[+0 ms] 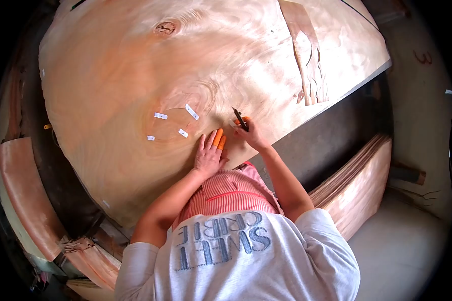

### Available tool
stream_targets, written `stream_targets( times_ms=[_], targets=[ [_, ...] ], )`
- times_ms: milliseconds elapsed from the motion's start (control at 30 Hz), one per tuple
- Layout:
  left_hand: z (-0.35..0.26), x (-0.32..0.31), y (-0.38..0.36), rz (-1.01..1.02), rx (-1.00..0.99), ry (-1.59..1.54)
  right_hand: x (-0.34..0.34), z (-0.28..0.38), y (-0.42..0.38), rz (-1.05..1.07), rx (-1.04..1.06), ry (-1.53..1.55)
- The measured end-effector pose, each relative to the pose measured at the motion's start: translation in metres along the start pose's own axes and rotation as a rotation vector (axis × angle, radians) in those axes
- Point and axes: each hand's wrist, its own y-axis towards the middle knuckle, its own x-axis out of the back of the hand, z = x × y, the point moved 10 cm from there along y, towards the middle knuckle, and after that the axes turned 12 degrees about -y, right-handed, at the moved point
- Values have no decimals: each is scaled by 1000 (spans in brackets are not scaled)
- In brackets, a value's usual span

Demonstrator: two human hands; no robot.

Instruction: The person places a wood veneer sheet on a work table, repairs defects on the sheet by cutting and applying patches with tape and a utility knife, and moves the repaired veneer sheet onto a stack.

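Observation:
A large light wood sheet (110, 75) fills the upper view. My left hand (210, 153) lies flat near its front edge, fingers spread, with orange covers on some of its fingers. To its right, my right hand (249, 132) holds a dark pen-like tool (240, 118), its tip pointing up and left; orange shows on a finger here too. Left of my hands, white tape pieces (191, 112) surround a round patch (173, 123) in the wood. A small whitish piece seems to be by the right fingertips, too blurred to make out.
A darker veneer strip (306, 50) with ragged edges lies on the sheet at upper right. A stack of thin wood sheets (356, 185) stands at the lower right. More veneer (30, 195) lies at the left. A knot (165, 27) marks the sheet's far part.

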Motion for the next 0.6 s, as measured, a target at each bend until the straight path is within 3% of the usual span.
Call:
stream_targets(
  times_ms=[133, 367, 600],
  targets=[
    [4, 16, 7, -129, -12, 13, -8, 5, 7, -36, -3, -119],
    [16, 24, 15, -63, 28, 28, -12, 8, 7, 29, -105, -139],
    [1, 20, 32, -83, -80, -47, -4, 9, 12, -132, -13, -267]
  ],
)
